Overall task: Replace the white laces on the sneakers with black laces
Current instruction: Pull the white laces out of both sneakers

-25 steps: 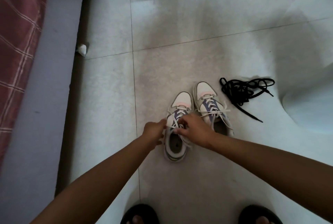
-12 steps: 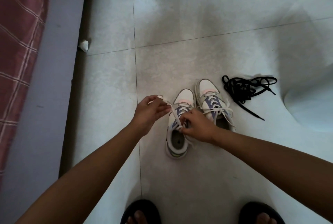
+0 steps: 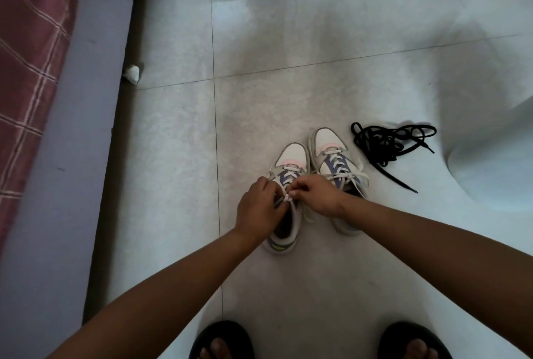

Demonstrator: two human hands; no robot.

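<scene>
Pale tiled floor (image 3: 317,70), two white sneakers (image 3: 291,162) side by side, tangled black laces (image 3: 386,142) just beside them, crumpled white scrap (image 3: 132,73) near bed edge (image 3: 57,171)

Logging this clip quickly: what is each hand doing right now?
Left hand: pinching the white lace of the left sneaker.
Right hand: pinching the same lace.

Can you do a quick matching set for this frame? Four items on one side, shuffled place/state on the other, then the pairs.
Items:
1. black laces
2. left sneaker
3. right sneaker
4. sandals

Place/state:
A. both hands pinch its white lace
B. loose pile on the floor, right of the shoes
C. on the person's feet, bottom edge
D. white lace knotted, untouched

Pairs: 1-B, 2-A, 3-D, 4-C
</scene>
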